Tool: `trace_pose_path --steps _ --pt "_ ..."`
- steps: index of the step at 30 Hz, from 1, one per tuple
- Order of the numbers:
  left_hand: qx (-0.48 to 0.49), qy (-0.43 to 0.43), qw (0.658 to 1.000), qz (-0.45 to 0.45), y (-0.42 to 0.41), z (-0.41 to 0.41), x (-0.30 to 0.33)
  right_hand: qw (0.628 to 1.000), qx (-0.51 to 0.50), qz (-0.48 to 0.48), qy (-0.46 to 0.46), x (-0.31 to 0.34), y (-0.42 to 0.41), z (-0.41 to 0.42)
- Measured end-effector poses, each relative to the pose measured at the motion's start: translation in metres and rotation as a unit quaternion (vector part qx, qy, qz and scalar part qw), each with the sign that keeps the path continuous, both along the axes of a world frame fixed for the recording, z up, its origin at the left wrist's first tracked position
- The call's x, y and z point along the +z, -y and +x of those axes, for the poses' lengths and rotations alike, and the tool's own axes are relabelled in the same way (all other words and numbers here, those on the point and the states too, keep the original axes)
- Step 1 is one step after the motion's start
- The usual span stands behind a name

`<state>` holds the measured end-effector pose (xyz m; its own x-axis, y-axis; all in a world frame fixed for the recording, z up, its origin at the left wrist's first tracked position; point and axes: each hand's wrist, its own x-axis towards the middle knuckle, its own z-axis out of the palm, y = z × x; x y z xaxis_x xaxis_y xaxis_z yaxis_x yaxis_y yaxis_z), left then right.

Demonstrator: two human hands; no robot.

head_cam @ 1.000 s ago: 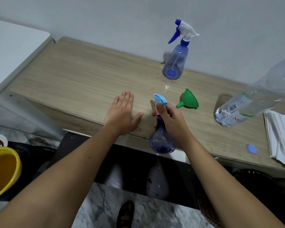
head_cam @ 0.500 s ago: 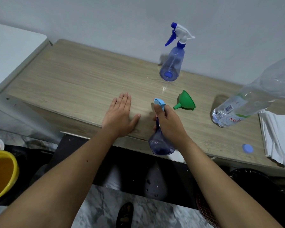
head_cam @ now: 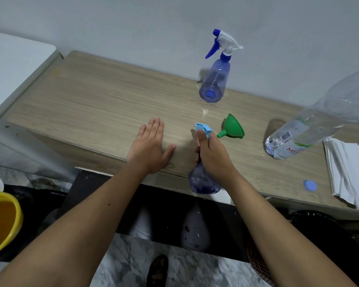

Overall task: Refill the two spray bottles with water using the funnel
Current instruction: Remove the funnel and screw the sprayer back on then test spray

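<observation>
I see a light wooden table [head_cam: 95,96] standing against a plain grey-white wall [head_cam: 133,23], a white surface [head_cam: 10,65] just beside it on the left, and a marbled grey floor [head_cam: 129,264] below.

Landmark: funnel [head_cam: 232,126], lying on its side on the counter [head_cam: 91,104]. Behind it, near the wall, one spray bottle [head_cam: 215,79] is standing upright. Just left of the funnel, the right hand [head_cam: 212,154] is holding the second spray bottle [head_cam: 203,179] at the counter's front edge. Further left, the left hand [head_cam: 149,150] is resting flat on the counter. Right of the funnel a water bottle [head_cam: 311,125] is standing; its cap [head_cam: 310,185] is lying right and forward of the funnel, beside a paper stack [head_cam: 348,170].
</observation>
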<state>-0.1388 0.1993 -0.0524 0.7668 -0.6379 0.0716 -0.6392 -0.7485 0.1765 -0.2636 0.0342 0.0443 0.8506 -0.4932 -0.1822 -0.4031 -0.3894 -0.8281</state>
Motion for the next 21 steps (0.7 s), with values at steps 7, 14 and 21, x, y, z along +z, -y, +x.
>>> trace_pose_path --steps 7,14,21 --pt "-0.001 -0.004 1.0 0.005 0.0 -0.001 0.0 1.0 -0.004 -0.008 0.012 0.006 -0.003 0.001" --pt "0.0 -0.002 1.0 0.007 0.0 -0.001 -0.001 0.999 -0.004 0.013 0.031 0.009 -0.001 -0.001" --pt "-0.002 -0.011 1.0 -0.008 -0.001 0.0 -0.002 0.998 0.023 -0.016 0.06 0.014 0.007 -0.007"
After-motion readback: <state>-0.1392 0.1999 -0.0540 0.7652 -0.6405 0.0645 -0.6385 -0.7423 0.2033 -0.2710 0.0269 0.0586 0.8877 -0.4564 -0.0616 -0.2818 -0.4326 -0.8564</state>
